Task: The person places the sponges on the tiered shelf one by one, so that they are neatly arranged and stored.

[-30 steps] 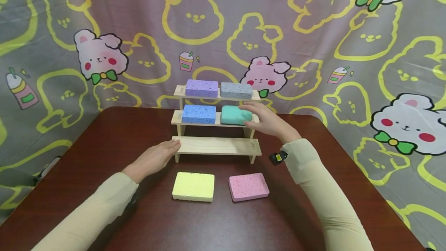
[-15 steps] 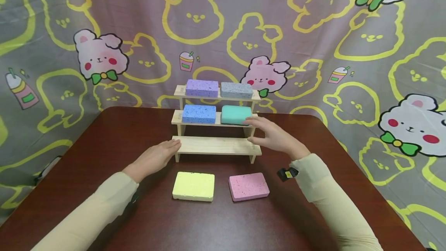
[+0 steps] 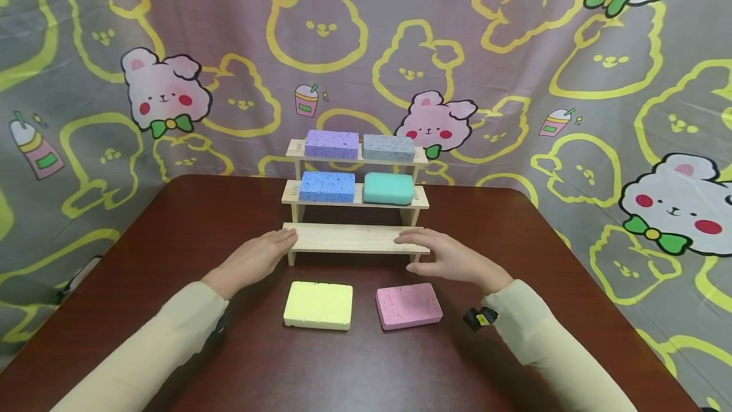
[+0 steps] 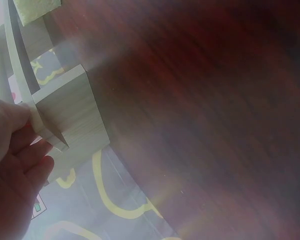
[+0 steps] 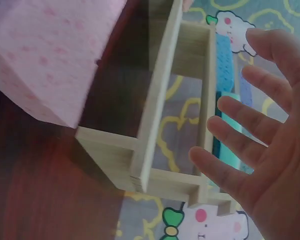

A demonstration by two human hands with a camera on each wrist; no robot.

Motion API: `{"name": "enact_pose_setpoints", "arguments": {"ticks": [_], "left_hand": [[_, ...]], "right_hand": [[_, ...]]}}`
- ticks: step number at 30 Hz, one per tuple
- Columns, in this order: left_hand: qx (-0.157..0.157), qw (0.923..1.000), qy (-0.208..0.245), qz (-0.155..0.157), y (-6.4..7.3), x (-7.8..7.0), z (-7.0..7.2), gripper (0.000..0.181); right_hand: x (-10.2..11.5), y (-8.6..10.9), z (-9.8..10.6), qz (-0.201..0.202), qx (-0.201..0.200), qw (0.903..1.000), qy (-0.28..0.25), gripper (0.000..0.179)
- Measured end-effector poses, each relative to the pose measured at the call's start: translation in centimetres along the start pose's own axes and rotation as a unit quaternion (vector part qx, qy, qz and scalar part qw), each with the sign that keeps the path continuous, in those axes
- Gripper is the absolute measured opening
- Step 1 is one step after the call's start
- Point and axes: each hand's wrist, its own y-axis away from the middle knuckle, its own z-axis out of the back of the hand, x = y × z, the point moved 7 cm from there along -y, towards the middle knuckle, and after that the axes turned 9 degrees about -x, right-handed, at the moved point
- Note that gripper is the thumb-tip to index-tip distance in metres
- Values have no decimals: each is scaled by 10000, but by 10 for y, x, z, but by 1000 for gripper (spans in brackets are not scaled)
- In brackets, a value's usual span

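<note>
A three-step wooden shelf (image 3: 343,238) stands on the table. My left hand (image 3: 251,264) holds the left end of its lowest board; in the left wrist view the thumb lies on one side and the fingers on the other. Near that board's right end hovers my right hand (image 3: 452,259), fingers spread and holding nothing. On the middle step sit a blue sponge (image 3: 327,187) and a teal sponge (image 3: 389,188). A purple sponge (image 3: 332,144) and a grey sponge (image 3: 389,147) occupy the top step. In front lie a yellow sponge (image 3: 318,305) and a pink sponge (image 3: 408,306).
The dark reddish-brown table (image 3: 366,367) carries the shelf and the two front sponges. A patterned curtain (image 3: 354,37) hangs behind and along both sides of it.
My right hand has left the teal sponge and moved down toward the lowest step. The teal sponge stays on the middle step. My left hand keeps its place.
</note>
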Motion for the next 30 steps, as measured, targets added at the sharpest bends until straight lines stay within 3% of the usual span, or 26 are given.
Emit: {"name": "enact_pose_setpoints", "arguments": {"ticks": [13, 20, 30], "left_hand": [[68, 10000, 6, 32, 0, 1, 0, 34], [7, 10000, -22, -8, 0, 1, 0, 35], [51, 10000, -28, 22, 1, 1, 0, 35]], "right_hand": [[0, 26, -38, -76, 1060, 9943, -86, 45], [-4, 36, -48, -64, 1175, 9930, -39, 42], [-12, 41, -55, -550, 1449, 9877, -219, 50]]}}
